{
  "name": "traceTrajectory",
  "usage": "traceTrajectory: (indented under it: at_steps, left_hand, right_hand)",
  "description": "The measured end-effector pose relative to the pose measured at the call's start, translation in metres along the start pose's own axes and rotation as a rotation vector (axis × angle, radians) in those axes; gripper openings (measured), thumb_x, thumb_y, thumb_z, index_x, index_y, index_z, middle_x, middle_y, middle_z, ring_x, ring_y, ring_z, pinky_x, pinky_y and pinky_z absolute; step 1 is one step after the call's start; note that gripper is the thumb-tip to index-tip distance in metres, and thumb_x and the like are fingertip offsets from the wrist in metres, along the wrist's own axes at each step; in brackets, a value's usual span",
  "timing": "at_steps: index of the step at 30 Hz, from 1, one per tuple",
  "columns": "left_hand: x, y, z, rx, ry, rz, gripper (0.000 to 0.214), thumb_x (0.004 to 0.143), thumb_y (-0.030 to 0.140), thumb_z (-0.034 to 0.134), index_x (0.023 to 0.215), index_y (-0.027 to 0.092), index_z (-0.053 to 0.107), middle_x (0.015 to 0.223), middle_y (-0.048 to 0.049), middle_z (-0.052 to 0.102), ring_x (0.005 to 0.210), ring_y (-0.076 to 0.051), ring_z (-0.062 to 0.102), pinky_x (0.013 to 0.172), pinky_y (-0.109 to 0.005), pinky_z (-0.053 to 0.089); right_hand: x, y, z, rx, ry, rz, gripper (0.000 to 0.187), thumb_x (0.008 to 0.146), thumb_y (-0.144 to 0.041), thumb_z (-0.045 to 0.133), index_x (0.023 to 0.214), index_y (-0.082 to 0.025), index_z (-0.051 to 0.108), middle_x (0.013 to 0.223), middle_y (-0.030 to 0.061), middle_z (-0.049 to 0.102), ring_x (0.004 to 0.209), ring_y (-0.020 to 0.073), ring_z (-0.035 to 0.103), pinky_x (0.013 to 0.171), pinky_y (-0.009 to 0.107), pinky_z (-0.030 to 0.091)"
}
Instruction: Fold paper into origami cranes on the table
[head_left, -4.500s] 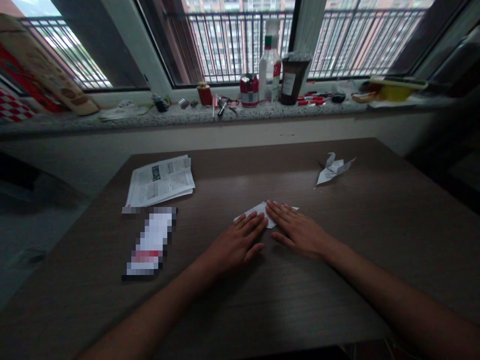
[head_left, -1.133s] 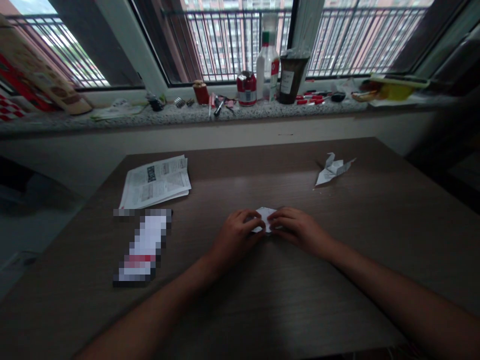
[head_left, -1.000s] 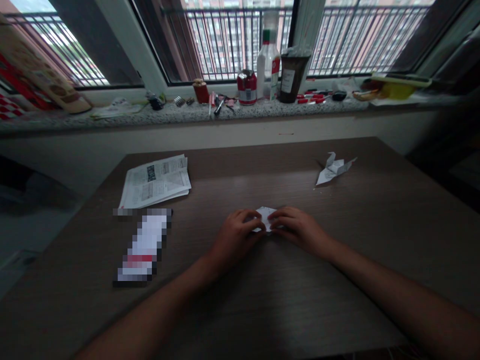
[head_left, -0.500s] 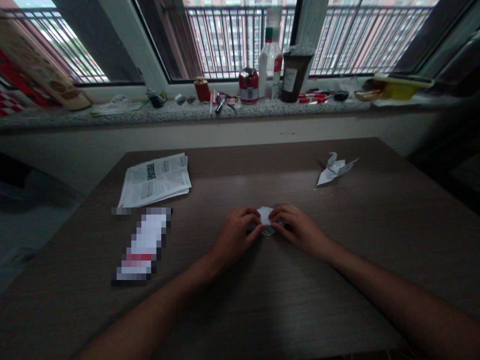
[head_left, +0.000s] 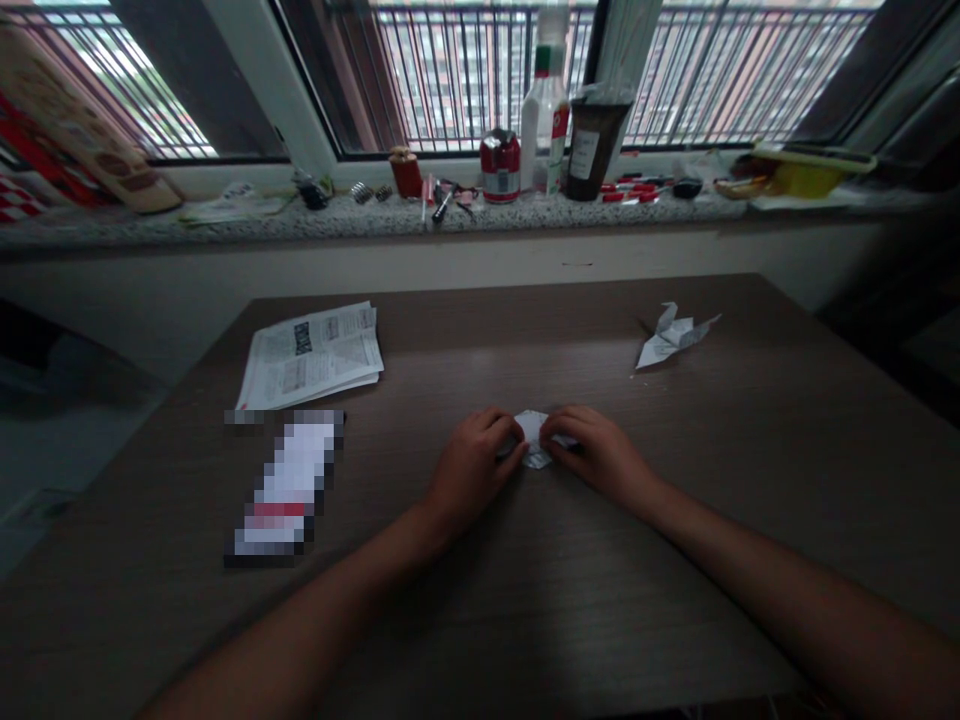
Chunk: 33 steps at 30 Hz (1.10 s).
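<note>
A small folded piece of paper [head_left: 532, 428], white with some print, lies on the brown table [head_left: 420, 620] in front of me. My left hand [head_left: 476, 460] pinches its left side between thumb and fingers. On the opposite side my right hand [head_left: 600, 450] grips the paper with bent fingers. Parts of the paper are hidden beneath the fingertips of both hands. Farther back on the right stands a folded paper crane [head_left: 671, 338].
A stack of printed paper sheets [head_left: 311, 358] lies at the back left, with a blurred-out phone-like object [head_left: 289, 485] nearer me. Along the windowsill [head_left: 255, 225] stand a red can [head_left: 500, 165], a clear bottle [head_left: 534, 130], a dark cup [head_left: 592, 150] and small tools.
Both hands stay on the folded paper, with only slight finger shifts; the right fingertips seem a little more curled. The whole view has moved slightly.
</note>
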<state>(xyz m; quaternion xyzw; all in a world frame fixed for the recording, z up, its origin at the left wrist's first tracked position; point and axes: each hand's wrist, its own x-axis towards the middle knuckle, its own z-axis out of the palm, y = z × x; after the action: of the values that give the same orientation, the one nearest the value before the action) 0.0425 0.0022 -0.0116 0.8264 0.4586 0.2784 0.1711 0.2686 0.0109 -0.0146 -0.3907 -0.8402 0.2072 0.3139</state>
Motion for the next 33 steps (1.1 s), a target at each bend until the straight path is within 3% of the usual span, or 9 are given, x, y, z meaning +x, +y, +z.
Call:
traceTrajectory:
  at_steps: [4,11,16,23,33]
  left_hand:
    - [-0.002,0.000,-0.001,0.145,0.000,0.060,0.009,0.096,0.017,0.071,0.103,0.021,0.067,0.109,-0.0049,0.069,0.099,-0.024,0.065,0.087,-0.038,0.054]
    - [-0.014,0.001,-0.010,0.316,-0.104,0.311,0.019,0.102,0.017,0.061,0.121,0.019,0.065,0.126,-0.0092,0.069,0.109,-0.025,0.070,0.088,-0.036,0.060]
    - [-0.016,0.005,-0.014,0.355,-0.131,0.351,0.024,0.102,0.014,0.060,0.126,0.014,0.064,0.126,-0.0129,0.068,0.118,-0.029,0.068,0.095,-0.041,0.061]
    - [-0.017,0.004,-0.013,0.366,-0.130,0.375,0.027,0.102,0.008,0.057,0.128,0.011,0.064,0.125,-0.0141,0.069,0.124,-0.030,0.066,0.098,-0.043,0.062]
    - [-0.021,-0.003,-0.011,0.346,-0.191,0.403,0.036,0.103,0.011,0.056,0.139,0.009,0.058,0.136,-0.0187,0.065,0.134,-0.033,0.059,0.108,-0.047,0.056]
  right_hand:
    - [-0.001,0.002,0.002,-0.075,0.002,-0.043,0.005,0.097,-0.016,0.067,0.098,-0.021,0.068,0.105,0.0080,0.072,0.100,0.0251,0.066,0.088,0.039,0.053]
    - [-0.001,0.001,0.003,-0.168,-0.007,-0.072,0.005,0.098,-0.018,0.066,0.099,-0.018,0.071,0.106,0.0112,0.073,0.101,0.0269,0.068,0.088,0.041,0.056]
    - [-0.004,0.002,-0.004,-0.234,-0.060,-0.134,0.013,0.101,-0.021,0.063,0.104,-0.016,0.074,0.112,0.0129,0.074,0.102,0.0279,0.070,0.087,0.043,0.059]
    - [-0.013,0.008,-0.019,-0.293,-0.204,-0.262,0.033,0.104,-0.024,0.057,0.136,-0.022,0.067,0.135,0.0107,0.070,0.122,0.0273,0.067,0.103,0.047,0.057]
    - [-0.017,0.001,-0.020,-0.335,-0.253,-0.224,0.040,0.103,-0.026,0.059,0.143,-0.023,0.063,0.144,0.0118,0.063,0.130,0.0300,0.061,0.108,0.051,0.055]
